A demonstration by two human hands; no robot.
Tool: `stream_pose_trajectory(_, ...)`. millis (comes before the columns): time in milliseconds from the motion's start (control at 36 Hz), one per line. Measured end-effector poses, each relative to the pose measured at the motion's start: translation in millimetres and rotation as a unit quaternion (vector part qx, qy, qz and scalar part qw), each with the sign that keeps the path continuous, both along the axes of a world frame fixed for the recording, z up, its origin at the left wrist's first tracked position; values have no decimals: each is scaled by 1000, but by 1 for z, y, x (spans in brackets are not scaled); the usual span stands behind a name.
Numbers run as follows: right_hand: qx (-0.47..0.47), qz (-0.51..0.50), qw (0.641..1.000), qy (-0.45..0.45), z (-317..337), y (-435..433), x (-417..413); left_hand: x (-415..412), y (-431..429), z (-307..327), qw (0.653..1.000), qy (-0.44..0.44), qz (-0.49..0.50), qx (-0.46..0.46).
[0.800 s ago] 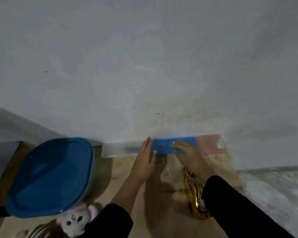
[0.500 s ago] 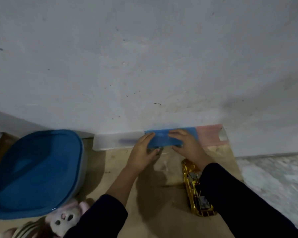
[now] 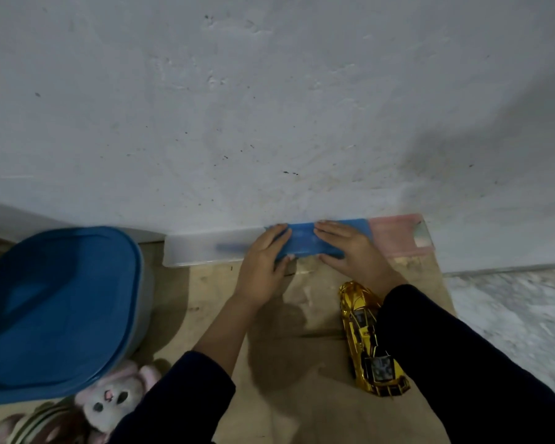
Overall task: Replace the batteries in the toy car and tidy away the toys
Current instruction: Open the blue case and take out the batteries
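Head view: a row of three shallow cases is set flush against the wall (image 3: pixel 269 107) at the back edge of the wooden tabletop (image 3: pixel 302 405): a clear case (image 3: pixel 205 249), a blue case (image 3: pixel 305 240) and a pink case (image 3: pixel 398 235). The blue case is gripped at either end by the left hand (image 3: pixel 263 267) and the right hand (image 3: pixel 353 254), fingers laid over its top and thumbs tucked under the near edge, probably to open it or draw it forward; batteries may be kept there, but its contents cannot be seen. A dark, elongated item shows through the clear case and is not identified. The gold toy car (image 3: pixel 362 334) lies on the tabletop just beside the right forearm, partly covered by the sleeve and not held. A blue-lidded tub (image 3: pixel 55 309) stands closed at left, contents hidden; a plush rabbit (image 3: pixel 113 395) lies outside it, against its near side, so tidying is judged not yet done.
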State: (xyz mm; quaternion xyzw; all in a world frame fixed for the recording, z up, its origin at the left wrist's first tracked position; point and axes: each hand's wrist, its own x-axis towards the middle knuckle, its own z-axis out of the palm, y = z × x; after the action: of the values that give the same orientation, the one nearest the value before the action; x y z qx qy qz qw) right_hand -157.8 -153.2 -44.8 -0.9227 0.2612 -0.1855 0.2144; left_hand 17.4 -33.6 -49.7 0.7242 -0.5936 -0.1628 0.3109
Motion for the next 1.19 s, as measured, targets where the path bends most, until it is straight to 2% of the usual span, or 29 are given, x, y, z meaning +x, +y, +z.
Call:
stream_pose_trajectory(194, -152, 7, 988, 13, -3, -1, 1, 4, -2, 8, 999, 26, 1, 25)
stream_pose_trajectory(472, -224, 16, 974, 15, -4, -5, 6, -1, -6, 8, 995, 82, 46, 22)
stream_pose_trajectory(639, -282, 0, 959, 41, -5, 1, 9, -3, -6, 8, 996, 73, 46, 22)
stream_pose_trajectory(972, -252, 13, 967, 46, -2, -5, 13, 1, -8, 9, 995, 86, 33, 31)
stream_pose_trajectory(1194, -156, 6, 985, 68, 9, -1, 12, 3, -8, 8, 995, 89, 23, 25)
